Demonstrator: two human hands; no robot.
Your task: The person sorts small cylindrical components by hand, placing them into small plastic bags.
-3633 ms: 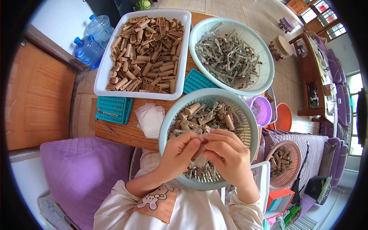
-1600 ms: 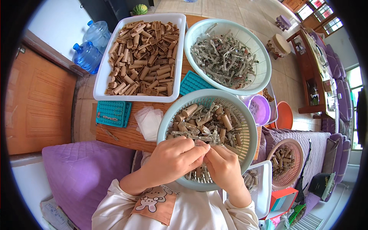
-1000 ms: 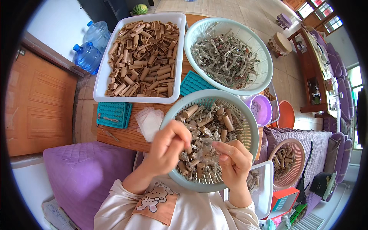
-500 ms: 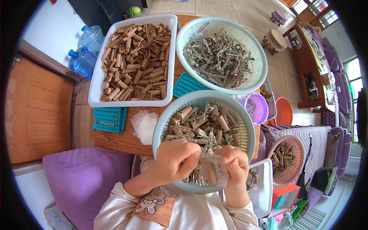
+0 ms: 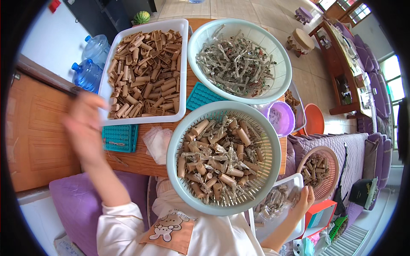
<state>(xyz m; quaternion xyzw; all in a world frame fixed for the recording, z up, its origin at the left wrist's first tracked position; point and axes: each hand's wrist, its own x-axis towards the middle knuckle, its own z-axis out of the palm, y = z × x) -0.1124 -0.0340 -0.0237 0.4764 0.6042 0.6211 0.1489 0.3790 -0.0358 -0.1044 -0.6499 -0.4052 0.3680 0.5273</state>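
The left hand (image 5: 85,126) is heavily blurred and lifted at the near-left corner of the white tray (image 5: 183,64); its grip cannot be told, and no item is discernible in it. The right hand (image 5: 304,198) is at the far-right side of the white plastic bin (image 5: 270,226), with thumb and fingertips drawn close together; whether a wrapped piece is pinched there cannot be told. Film-wrapped brown pieces (image 5: 243,136) lie heaped in the grey-green slotted basket (image 5: 172,158), and further film-wrapped items (image 5: 273,202) lie in the bin below the right hand. Loose brown half-round pieces (image 5: 145,81) fill the tray, and clear film packets (image 5: 235,64) lie in the pale green strainer basket (image 5: 282,72) behind. Clear plastic bags (image 5: 158,143) and a teal moulded tray (image 5: 119,135) rest on the wooden table (image 5: 139,164). Hazards, in this inspector's judgement: the slotted basket projects past the table's near edge toward the person's body, so a forearm or torso pressing on its near rim could tip it and spill the heap; the left hand, so near the tray corner, could knock it and dislodge loose pieces from the full tray; the light bags could slide off the edge if a sleeve brushes them; the crinkled film appears prone to catching, so lifting one wrapped piece could drag out a neighbour
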